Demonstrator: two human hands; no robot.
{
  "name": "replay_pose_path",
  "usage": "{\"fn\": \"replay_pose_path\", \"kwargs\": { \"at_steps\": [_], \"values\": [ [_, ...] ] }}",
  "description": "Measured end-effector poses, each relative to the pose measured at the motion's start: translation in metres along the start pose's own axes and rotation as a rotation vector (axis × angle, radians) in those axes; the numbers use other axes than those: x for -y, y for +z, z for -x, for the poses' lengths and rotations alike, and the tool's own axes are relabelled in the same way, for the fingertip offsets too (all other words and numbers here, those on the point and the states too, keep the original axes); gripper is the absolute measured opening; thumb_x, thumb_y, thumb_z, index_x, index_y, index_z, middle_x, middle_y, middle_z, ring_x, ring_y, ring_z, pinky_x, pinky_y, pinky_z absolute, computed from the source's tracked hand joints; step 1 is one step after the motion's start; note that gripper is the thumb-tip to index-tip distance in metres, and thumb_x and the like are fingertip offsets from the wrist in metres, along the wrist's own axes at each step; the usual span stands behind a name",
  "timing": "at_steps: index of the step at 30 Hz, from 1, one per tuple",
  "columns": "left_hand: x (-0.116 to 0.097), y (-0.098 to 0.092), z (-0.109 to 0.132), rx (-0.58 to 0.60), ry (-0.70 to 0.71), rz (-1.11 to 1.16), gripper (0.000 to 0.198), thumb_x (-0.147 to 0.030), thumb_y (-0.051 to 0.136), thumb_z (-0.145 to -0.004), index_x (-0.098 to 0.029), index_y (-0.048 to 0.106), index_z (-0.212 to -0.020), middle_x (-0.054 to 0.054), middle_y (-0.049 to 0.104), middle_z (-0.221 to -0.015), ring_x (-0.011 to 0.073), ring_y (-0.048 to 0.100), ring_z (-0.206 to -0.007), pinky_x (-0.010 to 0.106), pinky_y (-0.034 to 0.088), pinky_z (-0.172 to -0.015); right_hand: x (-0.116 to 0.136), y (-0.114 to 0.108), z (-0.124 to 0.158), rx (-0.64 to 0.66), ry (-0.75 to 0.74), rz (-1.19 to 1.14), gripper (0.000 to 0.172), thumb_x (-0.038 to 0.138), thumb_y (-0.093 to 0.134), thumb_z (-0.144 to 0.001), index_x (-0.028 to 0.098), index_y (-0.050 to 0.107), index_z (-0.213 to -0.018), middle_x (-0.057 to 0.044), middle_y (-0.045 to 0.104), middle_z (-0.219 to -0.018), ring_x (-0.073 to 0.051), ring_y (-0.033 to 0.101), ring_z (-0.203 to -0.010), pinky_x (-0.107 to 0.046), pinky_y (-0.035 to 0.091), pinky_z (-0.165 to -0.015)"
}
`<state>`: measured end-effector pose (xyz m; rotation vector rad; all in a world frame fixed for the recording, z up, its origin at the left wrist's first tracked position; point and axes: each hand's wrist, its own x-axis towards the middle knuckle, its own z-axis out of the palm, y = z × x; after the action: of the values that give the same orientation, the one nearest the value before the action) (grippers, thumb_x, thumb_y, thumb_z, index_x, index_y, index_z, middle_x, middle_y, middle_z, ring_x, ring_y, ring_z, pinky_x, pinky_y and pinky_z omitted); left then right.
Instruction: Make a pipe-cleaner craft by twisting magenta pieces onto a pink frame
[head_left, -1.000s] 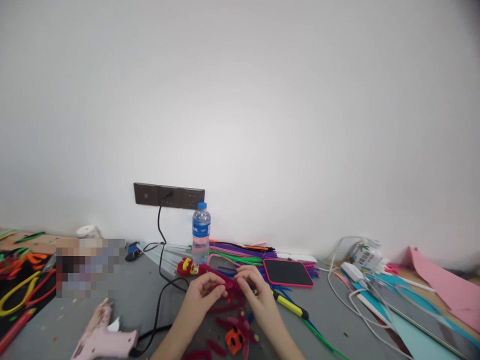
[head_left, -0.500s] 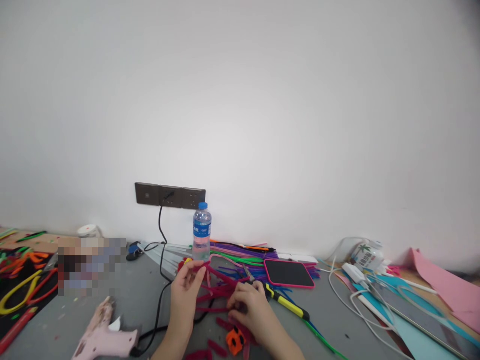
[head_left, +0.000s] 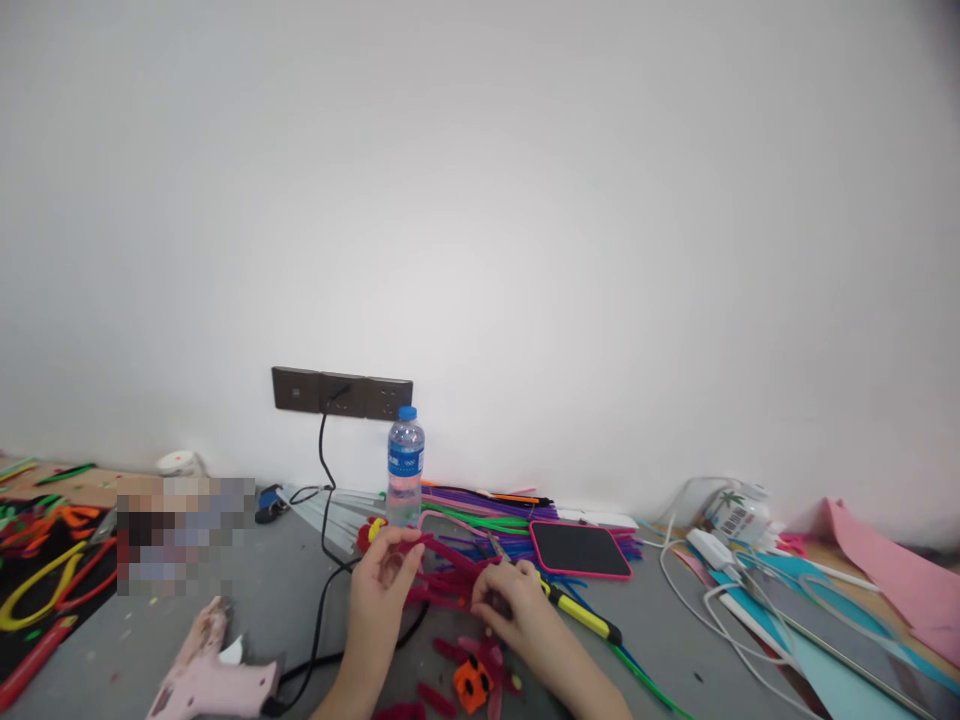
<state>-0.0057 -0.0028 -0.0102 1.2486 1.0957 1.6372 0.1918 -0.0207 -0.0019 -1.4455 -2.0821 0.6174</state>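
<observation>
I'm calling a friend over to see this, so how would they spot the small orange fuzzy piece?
Start at the flat grey tabletop below the white wall. Find the bare right hand, then look towards the bottom edge, at the crimson fuzzy pieces. Among them lies the small orange fuzzy piece, set apart by its colour and black patches.

Here's the bottle (head_left: 406, 465), upright and blue-capped, with the socket (head_left: 386, 398) on the wall at its ten o'clock and a black plug (head_left: 340, 391) sitting in that. Swing towards four and there lies the phone (head_left: 581, 550), screen dark, pink round the edge, and farther out between three and four come the charger (head_left: 709, 550), the tablet (head_left: 844, 643) and the pink paper (head_left: 892, 580). Over at nine sits a white roll (head_left: 178, 463), and between seven and eight, the pale-pink glue gun (head_left: 221, 688).
</observation>
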Motion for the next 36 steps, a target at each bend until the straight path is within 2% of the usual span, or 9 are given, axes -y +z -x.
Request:
{"fn": "replay_pose_path", "kwargs": {
  "at_steps": [3,5,8,12,16,19,24,30,36],
  "values": [
    [0.0,0.0,0.0,0.008,0.011,-0.039,0.02,-0.037,0.068,-0.077,-0.018,0.068,-0.084,0.003,0.068,-0.083,0.0195,0.064,-0.078,0.025,0.051,-0.072,-0.003,-0.011,0.0,-0.019,0.015,-0.285,0.006,0.023,0.056,-0.085,0.022,0.058,-0.079,0.0,0.064,-0.066,-0.02,0.056,-0.07,-0.03,0.038,-0.069],
    [-0.001,0.0,0.001,0.001,-0.008,-0.048,0.022,-0.039,0.066,-0.078,-0.018,0.068,-0.085,0.003,0.067,-0.082,0.0194,0.063,-0.076,0.025,0.05,-0.07,-0.006,-0.015,-0.002,-0.07,0.003,-0.489,0.01,0.031,0.056,-0.086,0.022,0.056,-0.085,0.001,0.063,-0.064,-0.018,0.056,-0.064,-0.028,0.039,-0.063],
    [-0.002,0.0,0.001,-0.012,-0.028,-0.045,0.023,-0.041,0.066,-0.078,-0.019,0.066,-0.085,0.002,0.065,-0.079,0.0185,0.061,-0.071,0.025,0.05,-0.067,-0.01,-0.017,-0.006,-0.281,0.008,-0.652,0.024,0.043,0.062,-0.082,0.02,0.06,-0.082,0.002,0.058,-0.061,-0.016,0.053,-0.058,-0.027,0.039,-0.058],
    [-0.002,0.002,0.001,0.0,-0.03,-0.04,0.022,-0.039,0.067,-0.076,-0.019,0.065,-0.083,0.003,0.065,-0.08,0.0189,0.061,-0.071,0.024,0.049,-0.063,-0.011,-0.018,-0.009,-0.575,0.142,-0.852,0.035,0.05,0.077,-0.065,0.018,0.068,-0.074,0.0,0.06,-0.066,-0.015,0.05,-0.06,-0.025,0.041,-0.057],
    [-0.004,0.004,0.002,0.048,-0.008,-0.025,0.018,-0.036,0.068,-0.074,-0.019,0.066,-0.079,0.003,0.066,-0.079,0.0199,0.063,-0.074,0.025,0.05,-0.065,-0.011,-0.019,-0.01,-0.72,0.213,-1.132,0.04,0.053,0.082,-0.058,0.019,0.073,-0.076,0.002,0.057,-0.06,-0.013,0.048,-0.058,-0.023,0.044,-0.057],
    [-0.003,0.005,0.004,0.124,0.005,-0.042,0.017,-0.035,0.067,-0.075,-0.018,0.067,-0.079,0.004,0.067,-0.08,0.0203,0.063,-0.076,0.025,0.05,-0.068,-0.008,-0.019,-0.009,-0.722,0.19,-1.238,0.037,0.052,0.08,-0.063,0.019,0.074,-0.077,0.003,0.056,-0.055,-0.012,0.049,-0.054,-0.022,0.044,-0.054],
    [0.004,0.007,0.006,0.246,-0.03,-0.067,0.018,-0.035,0.067,-0.077,-0.018,0.069,-0.08,0.003,0.068,-0.078,0.0174,0.061,-0.069,0.023,0.048,-0.063,-0.004,-0.015,-0.007,-0.599,0.13,-1.285,0.034,0.052,0.075,-0.069,0.019,0.072,-0.075,-0.001,0.065,-0.056,-0.014,0.059,-0.055,-0.025,0.05,-0.06],
    [0.001,0.011,0.009,0.275,-0.107,0.008,0.023,-0.038,0.071,-0.072,-0.017,0.066,-0.077,0.002,0.066,-0.071,0.0166,0.06,-0.066,0.022,0.047,-0.061,-0.005,-0.007,-0.007,-0.471,0.103,-1.04,0.037,0.053,0.068,-0.077,0.016,0.071,-0.079,-0.005,0.071,-0.061,-0.018,0.064,-0.056,-0.029,0.052,-0.061],
    [-0.006,0.012,0.009,0.264,-0.13,0.034,0.026,-0.041,0.072,-0.072,-0.016,0.068,-0.079,0.002,0.068,-0.071,0.0165,0.061,-0.066,0.022,0.049,-0.061,0.001,-0.01,-0.005,-0.488,0.029,-0.816,0.037,0.053,0.061,-0.082,0.018,0.07,-0.078,-0.006,0.071,-0.06,-0.021,0.066,-0.058,-0.032,0.054,-0.063]
  ]
}}
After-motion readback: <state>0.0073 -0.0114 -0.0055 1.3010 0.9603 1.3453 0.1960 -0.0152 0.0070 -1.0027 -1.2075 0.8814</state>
